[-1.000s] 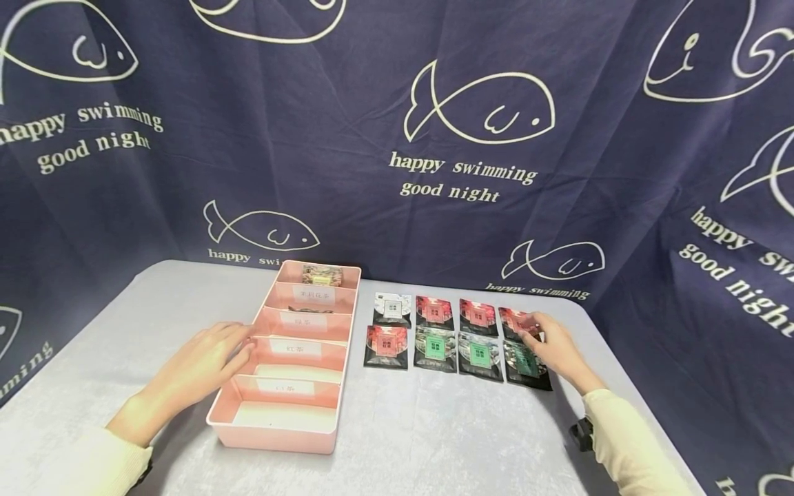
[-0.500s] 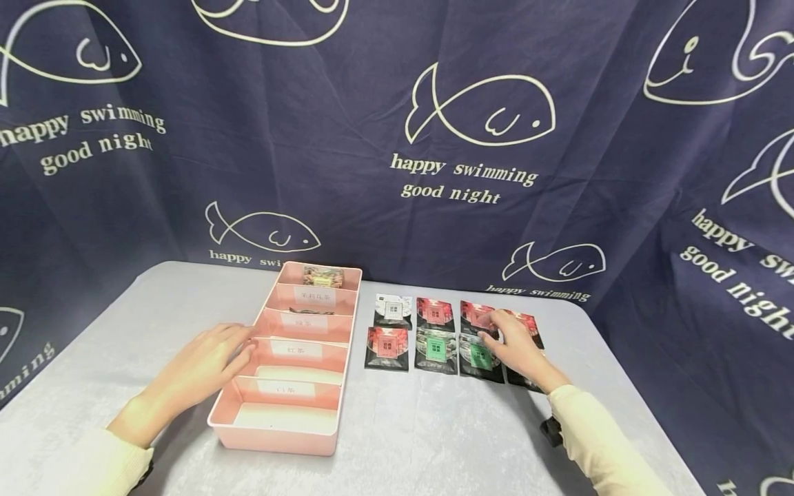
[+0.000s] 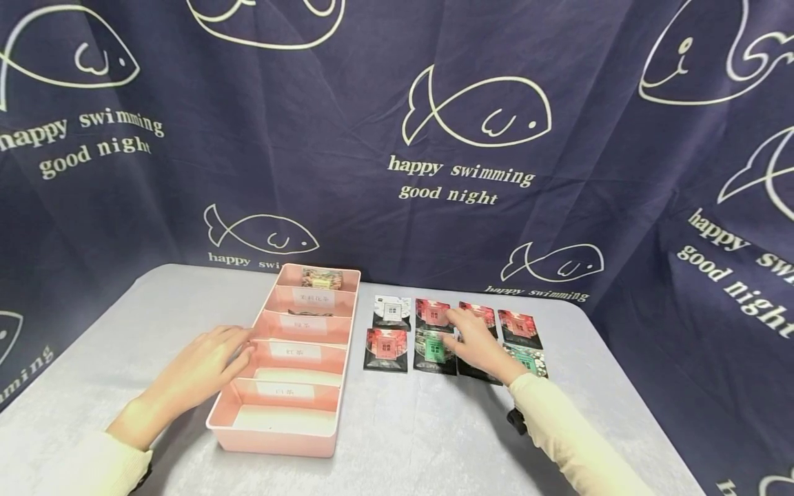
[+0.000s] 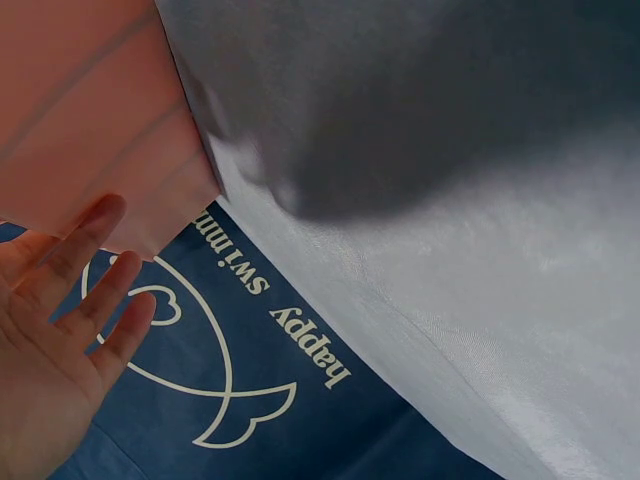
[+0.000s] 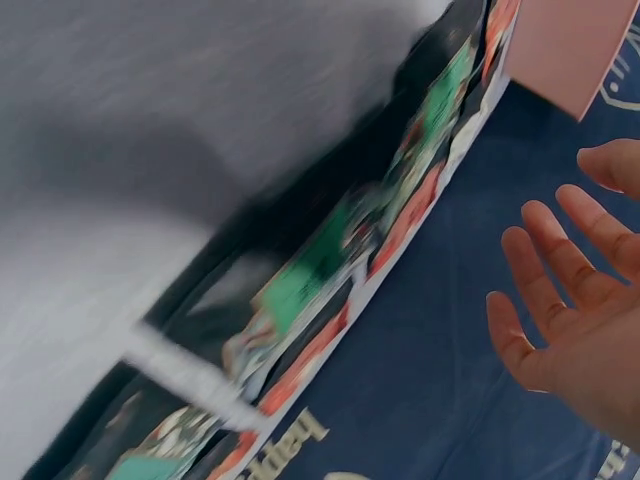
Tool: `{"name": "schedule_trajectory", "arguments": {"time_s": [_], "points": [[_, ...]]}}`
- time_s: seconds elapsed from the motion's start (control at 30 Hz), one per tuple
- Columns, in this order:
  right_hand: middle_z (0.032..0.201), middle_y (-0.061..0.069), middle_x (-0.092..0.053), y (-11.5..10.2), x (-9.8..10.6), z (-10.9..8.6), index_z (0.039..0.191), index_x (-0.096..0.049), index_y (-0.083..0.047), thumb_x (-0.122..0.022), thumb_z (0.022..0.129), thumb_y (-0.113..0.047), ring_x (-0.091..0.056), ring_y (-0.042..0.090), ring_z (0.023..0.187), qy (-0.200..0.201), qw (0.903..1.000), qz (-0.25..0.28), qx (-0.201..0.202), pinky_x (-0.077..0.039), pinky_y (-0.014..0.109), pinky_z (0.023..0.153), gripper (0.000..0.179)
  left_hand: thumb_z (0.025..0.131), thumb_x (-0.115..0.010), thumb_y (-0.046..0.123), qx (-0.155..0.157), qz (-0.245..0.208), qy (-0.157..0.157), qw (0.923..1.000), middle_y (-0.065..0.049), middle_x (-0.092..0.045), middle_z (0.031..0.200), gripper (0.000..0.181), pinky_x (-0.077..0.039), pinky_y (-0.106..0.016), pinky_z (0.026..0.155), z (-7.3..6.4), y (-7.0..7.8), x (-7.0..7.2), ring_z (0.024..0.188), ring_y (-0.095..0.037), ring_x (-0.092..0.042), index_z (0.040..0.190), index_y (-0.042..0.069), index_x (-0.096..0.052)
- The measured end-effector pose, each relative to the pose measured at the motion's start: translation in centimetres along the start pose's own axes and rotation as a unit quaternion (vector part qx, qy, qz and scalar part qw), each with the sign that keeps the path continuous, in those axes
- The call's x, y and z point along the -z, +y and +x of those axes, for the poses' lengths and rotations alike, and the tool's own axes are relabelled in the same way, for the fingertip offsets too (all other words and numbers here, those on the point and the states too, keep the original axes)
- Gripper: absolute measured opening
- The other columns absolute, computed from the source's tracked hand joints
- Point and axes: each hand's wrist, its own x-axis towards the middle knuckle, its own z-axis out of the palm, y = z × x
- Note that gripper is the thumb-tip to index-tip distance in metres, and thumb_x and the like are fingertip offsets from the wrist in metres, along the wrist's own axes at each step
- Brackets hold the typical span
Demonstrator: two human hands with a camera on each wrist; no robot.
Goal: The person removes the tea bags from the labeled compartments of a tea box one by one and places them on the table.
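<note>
My left hand (image 3: 201, 365) rests along the left side of a pink divided box (image 3: 273, 442), fingers extended at its rim. In the left wrist view, the relaxed fingers (image 4: 100, 300) lie against the box wall. My right hand (image 3: 480, 341) hovers over two rows of tea sachets, its loose fingertips near a red sachet (image 3: 428, 311) and a green sachet (image 3: 434, 353). Nothing is between its fingers in the right wrist view. Further left lie a white sachet (image 3: 392, 313) and a red sachet (image 3: 386, 350). The hand and sleeve partly hide the sachets beneath.
Labelled dividers split the box; its far compartment holds a patterned sachet (image 3: 322, 278), and another sachet (image 3: 310, 313) shows in the one before it. At the right end lie another red sachet (image 3: 520, 328) and a green one (image 3: 530, 362). A dark blue fish-print curtain (image 3: 347, 138) hangs behind the table.
My right hand has swept left across the sachets, from the right end to the second column from the left, uncovering the right-hand ones. My left hand has stayed at the box.
</note>
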Motion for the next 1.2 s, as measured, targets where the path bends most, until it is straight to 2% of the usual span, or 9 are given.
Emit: {"name": "schedule_trajectory", "arguments": {"time_s": [0.13,0.5,0.93,1.2], "points": [[0.106,0.010,-0.061,-1.4,-0.5,1.0,0.109,-0.058,-0.005,-0.061,0.086,-0.017,-0.055,0.028,0.101,-0.017,0.9999,-0.001,0.000,-0.043,0.051,0.086,0.026,0.090,-0.052,0.025,0.002,0.000,0.000,1.0000,-0.014,-0.062,0.109,0.033,-0.044,-0.047,0.091,0.0,0.0,0.0,0.105,-0.031,-0.056,0.112,0.002,-0.060],[0.101,0.005,-0.061,-4.8,-1.8,3.9,0.106,-0.059,-0.009,-0.061,0.086,-0.017,-0.055,0.024,0.098,-0.033,0.9982,-0.012,0.049,-0.043,0.046,0.086,0.022,0.089,-0.054,0.025,0.000,0.006,0.001,1.0000,-0.014,-0.063,0.108,0.032,-0.045,-0.048,0.090,0.1,0.1,0.1,0.105,-0.031,-0.056,0.111,0.002,-0.060],[0.105,0.003,-0.060,-8.1,-2.7,7.4,0.106,-0.059,-0.012,-0.058,0.088,-0.020,-0.054,0.021,0.105,-0.046,0.9947,-0.014,0.091,-0.043,0.044,0.087,0.019,0.088,-0.055,0.027,0.001,0.015,-0.002,0.9999,-0.015,-0.062,0.108,0.035,-0.044,-0.049,0.090,0.3,0.2,0.1,0.105,-0.032,-0.055,0.112,0.002,-0.060],[0.104,0.003,-0.059,-10.1,-3.4,9.4,0.106,-0.059,-0.011,-0.056,0.090,-0.025,-0.052,0.020,0.100,-0.058,0.9920,-0.048,0.102,-0.042,0.042,0.088,0.022,0.087,-0.056,0.026,0.002,0.012,-0.004,0.9999,-0.016,-0.062,0.108,0.035,-0.044,-0.050,0.090,0.3,0.2,0.1,0.105,-0.033,-0.056,0.111,0.001,-0.060]]}}
